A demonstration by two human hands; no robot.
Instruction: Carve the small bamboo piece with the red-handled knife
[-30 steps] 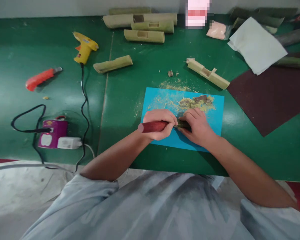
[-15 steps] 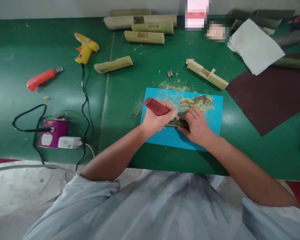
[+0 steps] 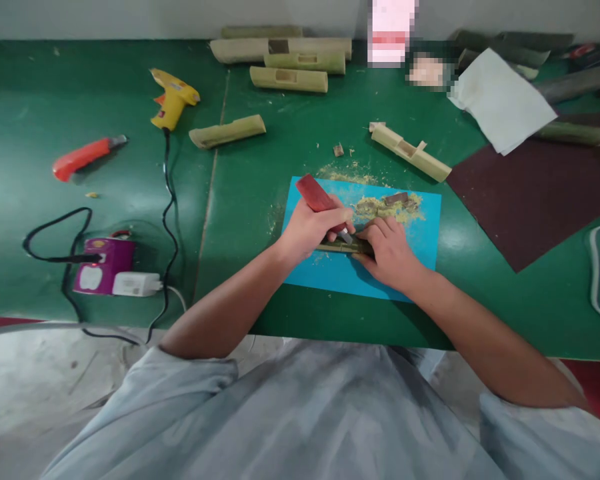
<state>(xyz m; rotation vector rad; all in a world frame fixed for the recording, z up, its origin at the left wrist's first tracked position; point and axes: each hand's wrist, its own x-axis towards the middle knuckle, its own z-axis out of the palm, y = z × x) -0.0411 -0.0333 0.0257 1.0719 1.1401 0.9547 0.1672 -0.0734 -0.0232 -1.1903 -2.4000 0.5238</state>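
My left hand (image 3: pixel 306 228) is closed around a red-handled utility knife (image 3: pixel 314 192), its metal tip angled down onto a dark green bamboo piece (image 3: pixel 336 247). Fingers of my right hand (image 3: pixel 389 248) press on the bamboo's right end and cover it. The bamboo lies lengthwise on a blue sheet (image 3: pixel 360 277). Just behind the hands, yellowish shavings (image 3: pixel 369 205) and a dark bamboo chip (image 3: pixel 397 199) are scattered over the sheet. How deep the tip sits in the bamboo cannot be made out.
Notched bamboo tubes (image 3: pixel 289 79) lie at the back, with another cut tube (image 3: pixel 410 152) nearer. On the left are a yellow glue gun (image 3: pixel 173 100), a red cutter (image 3: pixel 83 160) and a purple power block (image 3: pixel 105 267) with cords. Brown sandpaper (image 3: pixel 520 207) and white paper (image 3: pixel 503 100) lie right.
My left hand has shifted slightly left and tilted, so the knife's metal tip now shows. My right hand stays on the bamboo. The view has moved slightly.
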